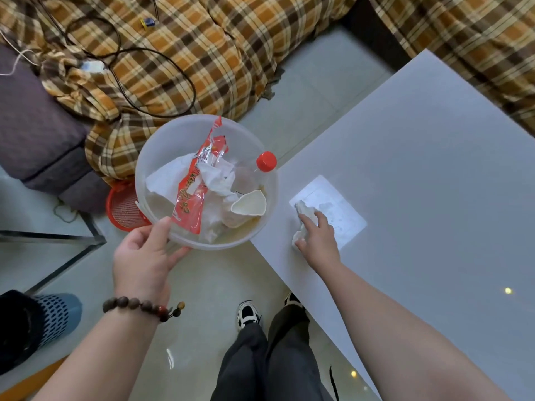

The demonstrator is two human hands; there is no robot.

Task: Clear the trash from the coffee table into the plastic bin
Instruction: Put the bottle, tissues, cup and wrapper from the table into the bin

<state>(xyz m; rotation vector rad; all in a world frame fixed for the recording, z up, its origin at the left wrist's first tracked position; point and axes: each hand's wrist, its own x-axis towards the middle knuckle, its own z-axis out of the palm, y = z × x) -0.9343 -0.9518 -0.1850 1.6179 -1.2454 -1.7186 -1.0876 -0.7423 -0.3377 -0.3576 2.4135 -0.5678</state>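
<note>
My left hand (pixel 144 256) grips the near rim of the translucent white plastic bin (pixel 162 140), held in the air just left of the coffee table's edge. Inside lie a red snack wrapper (pixel 191 195), crumpled white tissues (pixel 217 178), a clear bottle with a red cap (pixel 266 161) and a squashed paper cup (pixel 249 202). My right hand (pixel 318 238) presses a crumpled tissue (pixel 305 211) flat against the grey coffee table (pixel 419 169), near its left edge, on a bright reflected patch.
A plaid-covered sofa (pixel 217 47) with black cables runs along the back. A red mesh basket (pixel 124 209) and a purple cushion (pixel 37 134) lie left of the bin. A blue perforated basket (pixel 58 316) stands at lower left. My feet (pixel 249 314) stand by the table's edge.
</note>
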